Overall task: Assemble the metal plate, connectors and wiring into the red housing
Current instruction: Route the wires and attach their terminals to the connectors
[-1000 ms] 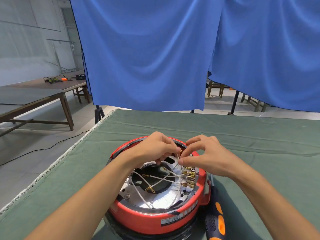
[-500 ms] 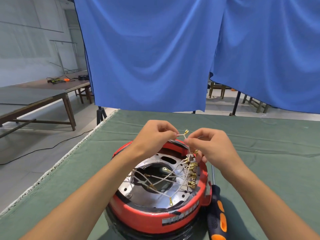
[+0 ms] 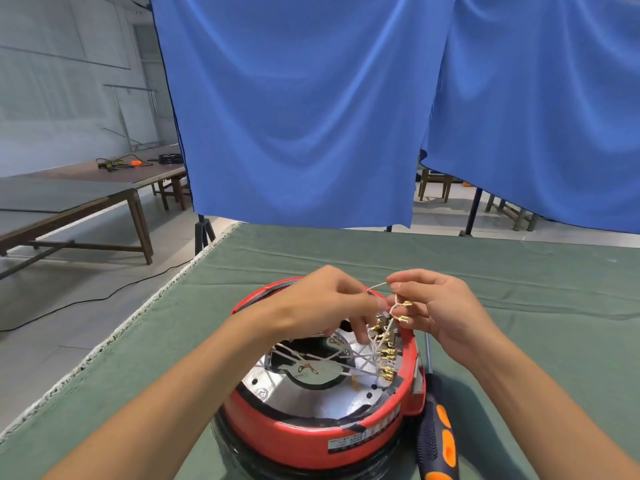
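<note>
At the lower centre of the frame the red housing (image 3: 311, 434) is seen on the green worktop (image 3: 519, 271), with the metal plate (image 3: 311, 400) already seated inside it. White wiring (image 3: 332, 358) is strung across the plate, and a row of brass connectors (image 3: 386, 358) is lined up along the housing's right inner edge; whether each is fully plugged cannot be told. The wiring is judged the part left unfinished.

The left hand (image 3: 322, 303) is curled, and a white wire end is pinched in its fingertips above the housing's far rim. Just right of it, the right hand (image 3: 440, 306) is likewise curled, the same wire being pinched at its fingertips, with two loose brass terminals (image 3: 403, 311) dangling beside its fingers. An orange-and-black screwdriver (image 3: 438, 441) lies at the lower right, beside the housing.

Compared with half a second ago, both hands have been lowered slightly toward the connector row, and the terminals now hang below the pinch instead of standing above it.
</note>
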`<action>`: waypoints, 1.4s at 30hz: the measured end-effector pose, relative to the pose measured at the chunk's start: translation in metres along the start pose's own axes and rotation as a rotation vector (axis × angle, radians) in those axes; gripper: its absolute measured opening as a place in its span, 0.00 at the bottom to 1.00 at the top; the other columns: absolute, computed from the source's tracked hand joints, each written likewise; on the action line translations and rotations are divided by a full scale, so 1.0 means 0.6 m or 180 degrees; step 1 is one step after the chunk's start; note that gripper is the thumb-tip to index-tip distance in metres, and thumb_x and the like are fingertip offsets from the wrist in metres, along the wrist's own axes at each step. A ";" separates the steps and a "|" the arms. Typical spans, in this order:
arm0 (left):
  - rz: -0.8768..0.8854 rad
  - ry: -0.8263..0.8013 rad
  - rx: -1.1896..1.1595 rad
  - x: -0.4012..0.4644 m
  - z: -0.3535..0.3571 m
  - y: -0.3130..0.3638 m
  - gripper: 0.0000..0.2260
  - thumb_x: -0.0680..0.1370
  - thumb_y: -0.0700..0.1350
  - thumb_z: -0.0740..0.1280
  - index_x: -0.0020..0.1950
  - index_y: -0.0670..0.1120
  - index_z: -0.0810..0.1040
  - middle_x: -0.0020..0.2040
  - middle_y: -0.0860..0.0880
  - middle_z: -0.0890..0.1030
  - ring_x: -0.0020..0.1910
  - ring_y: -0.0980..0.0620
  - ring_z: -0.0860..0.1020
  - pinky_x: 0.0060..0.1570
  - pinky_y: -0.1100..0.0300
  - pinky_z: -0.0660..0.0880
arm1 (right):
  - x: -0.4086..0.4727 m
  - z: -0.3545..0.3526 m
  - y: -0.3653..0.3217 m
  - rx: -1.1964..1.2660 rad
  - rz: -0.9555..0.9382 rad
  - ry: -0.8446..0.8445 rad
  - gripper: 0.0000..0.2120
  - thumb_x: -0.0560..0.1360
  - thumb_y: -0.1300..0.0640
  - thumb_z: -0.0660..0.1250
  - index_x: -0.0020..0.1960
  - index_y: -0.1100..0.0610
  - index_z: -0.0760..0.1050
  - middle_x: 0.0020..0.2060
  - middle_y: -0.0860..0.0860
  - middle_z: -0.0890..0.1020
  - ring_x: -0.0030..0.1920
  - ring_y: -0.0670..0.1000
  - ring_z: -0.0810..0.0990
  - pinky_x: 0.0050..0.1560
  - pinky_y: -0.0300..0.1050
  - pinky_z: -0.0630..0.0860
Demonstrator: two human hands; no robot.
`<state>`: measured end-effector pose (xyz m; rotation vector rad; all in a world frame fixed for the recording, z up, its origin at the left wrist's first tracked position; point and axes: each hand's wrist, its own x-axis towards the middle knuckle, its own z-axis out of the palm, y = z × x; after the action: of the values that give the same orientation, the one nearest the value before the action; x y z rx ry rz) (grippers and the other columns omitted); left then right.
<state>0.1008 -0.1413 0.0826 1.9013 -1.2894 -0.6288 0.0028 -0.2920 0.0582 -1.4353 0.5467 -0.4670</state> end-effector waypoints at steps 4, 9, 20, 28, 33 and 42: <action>-0.0193 -0.0661 0.0598 -0.012 0.006 0.010 0.11 0.71 0.54 0.71 0.39 0.46 0.81 0.32 0.52 0.82 0.29 0.59 0.72 0.36 0.61 0.69 | -0.001 0.001 -0.003 0.0050 0.0012 -0.0222 0.07 0.75 0.68 0.64 0.45 0.62 0.80 0.33 0.57 0.84 0.25 0.48 0.80 0.25 0.37 0.76; -0.0109 -0.0438 0.0392 -0.011 0.008 0.011 0.06 0.73 0.40 0.69 0.36 0.40 0.80 0.25 0.53 0.78 0.22 0.60 0.66 0.24 0.70 0.62 | -0.005 0.005 -0.008 0.0109 -0.0152 -0.0308 0.10 0.74 0.69 0.62 0.50 0.62 0.80 0.39 0.57 0.85 0.28 0.50 0.81 0.26 0.39 0.77; -0.0190 0.0316 -0.0814 -0.005 -0.008 -0.023 0.09 0.74 0.43 0.70 0.34 0.44 0.79 0.23 0.52 0.77 0.18 0.57 0.61 0.20 0.70 0.55 | -0.031 0.036 -0.014 -0.0510 -0.0162 -0.0582 0.07 0.75 0.59 0.69 0.48 0.62 0.75 0.33 0.54 0.84 0.24 0.50 0.78 0.21 0.38 0.71; -0.0257 -0.0062 -0.0731 -0.020 -0.015 -0.025 0.10 0.77 0.43 0.65 0.39 0.44 0.82 0.34 0.46 0.84 0.21 0.56 0.69 0.20 0.66 0.62 | -0.033 0.032 -0.011 -0.0812 -0.0001 -0.0802 0.06 0.71 0.59 0.73 0.43 0.63 0.82 0.33 0.54 0.82 0.24 0.47 0.76 0.22 0.36 0.69; -0.0249 0.0153 -0.0106 -0.025 -0.014 -0.031 0.09 0.74 0.38 0.64 0.39 0.46 0.82 0.35 0.48 0.85 0.26 0.55 0.72 0.23 0.65 0.66 | -0.036 0.038 -0.007 -0.1433 -0.0139 -0.0761 0.08 0.70 0.62 0.71 0.32 0.57 0.83 0.31 0.54 0.84 0.23 0.47 0.75 0.21 0.37 0.68; -0.0253 0.0561 0.0872 -0.042 -0.020 -0.064 0.10 0.61 0.46 0.58 0.31 0.47 0.79 0.25 0.49 0.78 0.26 0.52 0.75 0.30 0.57 0.73 | -0.033 0.040 -0.002 -0.2041 -0.0324 -0.0298 0.12 0.67 0.64 0.64 0.25 0.57 0.75 0.30 0.57 0.84 0.19 0.51 0.71 0.18 0.33 0.63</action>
<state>0.1218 -0.1060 0.0591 2.1855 -1.2410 -0.3265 0.0017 -0.2614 0.0623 -2.0945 0.5763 -0.3110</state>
